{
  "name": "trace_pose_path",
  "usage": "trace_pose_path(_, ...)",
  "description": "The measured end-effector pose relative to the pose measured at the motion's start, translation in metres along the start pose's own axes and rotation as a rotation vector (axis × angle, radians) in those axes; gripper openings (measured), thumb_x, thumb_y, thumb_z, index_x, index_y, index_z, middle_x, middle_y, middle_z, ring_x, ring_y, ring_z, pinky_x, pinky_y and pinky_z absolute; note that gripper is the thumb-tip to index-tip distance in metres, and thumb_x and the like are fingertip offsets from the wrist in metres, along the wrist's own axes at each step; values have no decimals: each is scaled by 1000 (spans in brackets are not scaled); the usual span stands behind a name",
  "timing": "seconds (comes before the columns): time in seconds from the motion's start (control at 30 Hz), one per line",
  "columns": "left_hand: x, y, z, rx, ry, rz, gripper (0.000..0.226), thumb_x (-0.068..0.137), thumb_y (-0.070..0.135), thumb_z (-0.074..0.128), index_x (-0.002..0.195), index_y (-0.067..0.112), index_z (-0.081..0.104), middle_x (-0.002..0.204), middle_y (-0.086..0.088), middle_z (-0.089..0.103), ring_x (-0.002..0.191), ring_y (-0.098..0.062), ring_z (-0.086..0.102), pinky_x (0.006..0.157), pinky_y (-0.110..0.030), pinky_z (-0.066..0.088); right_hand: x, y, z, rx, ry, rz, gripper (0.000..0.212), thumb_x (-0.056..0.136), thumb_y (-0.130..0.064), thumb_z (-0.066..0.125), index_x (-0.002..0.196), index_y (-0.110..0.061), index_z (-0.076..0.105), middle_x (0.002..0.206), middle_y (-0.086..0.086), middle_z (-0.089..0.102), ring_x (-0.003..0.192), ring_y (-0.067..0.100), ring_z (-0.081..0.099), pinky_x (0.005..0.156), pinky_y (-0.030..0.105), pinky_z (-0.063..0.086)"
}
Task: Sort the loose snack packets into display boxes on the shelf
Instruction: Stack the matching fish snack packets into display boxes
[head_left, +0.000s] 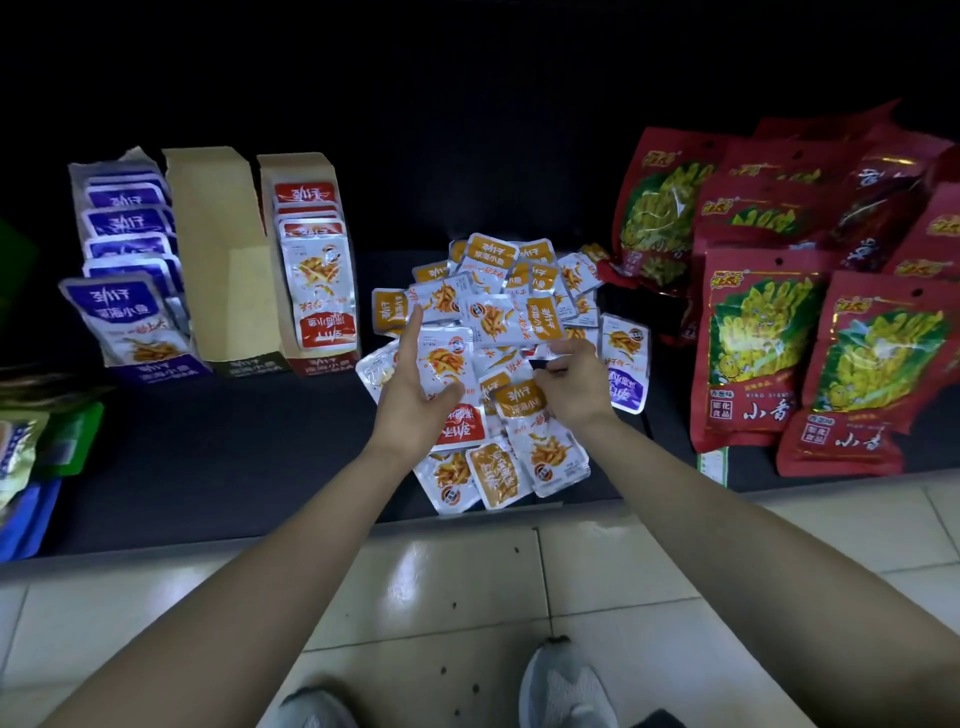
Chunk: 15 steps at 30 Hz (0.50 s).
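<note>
A heap of loose snack packets (493, 322), mostly orange with a few red and one purple (627, 383), lies on the dark shelf (234, 467). To its left stand three display boxes: a purple box (130, 270) full of purple packets, an empty cardboard box (218, 260), and a red box (314, 270) holding red packets. My left hand (415, 395) is over the heap's left side, fingers straight and thumb spread, resting on a red packet (457, 423). My right hand (571, 382) has its fingers curled and pinches an orange packet (517, 399) on top of the heap.
Large red snack bags (779, 322) are stacked at the right of the shelf. Green and blue bags (36, 447) sit at the far left. The shelf's front edge (311, 540) meets a pale tiled floor, where my shoes (561, 691) show.
</note>
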<state>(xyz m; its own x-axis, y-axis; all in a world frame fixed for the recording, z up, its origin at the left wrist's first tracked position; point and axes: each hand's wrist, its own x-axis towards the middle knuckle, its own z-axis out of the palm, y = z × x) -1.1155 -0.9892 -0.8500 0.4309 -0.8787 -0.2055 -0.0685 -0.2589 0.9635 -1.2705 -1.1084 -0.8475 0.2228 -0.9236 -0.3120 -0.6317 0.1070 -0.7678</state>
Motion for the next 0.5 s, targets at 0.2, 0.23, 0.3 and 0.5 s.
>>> trace_pose_path(0.2, -2, -3, -6, -36, 17, -34, 90, 88, 14, 65, 142, 64, 13, 155, 8, 35, 139, -19, 41, 103, -54, 46, 14, -12, 9, 274, -127, 211, 16, 93, -13, 65, 94, 3, 65, 90, 5, 70, 90, 14, 68, 86, 39, 54)
trace_pose_path(0.23, -1, -3, -6, -32, 16, -32, 90, 88, 14, 65, 141, 65, 13, 155, 8, 34, 140, -19, 39, 103, -54, 46, 16, -12, 8, 262, -134, 198, 16, 94, -13, 63, 87, 2, 65, 83, -3, 67, 82, 6, 64, 81, 33, 51)
trace_pose_path(0.3, 0, -5, -5, -27, 14, -32, 91, 87, 16, 65, 139, 68, 12, 156, 9, 33, 141, -20, 37, 103, -54, 45, 21, -9, 5, 224, -101, 172, 15, 95, -12, 61, 95, 1, 69, 89, 0, 64, 83, 14, 59, 79, 33, 50)
trace_pose_path(0.5, 7, -1, 0, 17, 25, -21, 89, 93, 5, 61, 152, 46, 10, 160, 17, 19, 130, 1, 39, 96, -44, 53, 36, 10, -5, -47, -47, -77, 42, 96, 2, 48, 135, -13, 56, 91, 6, 56, 72, 27, 58, 79, 43, 58)
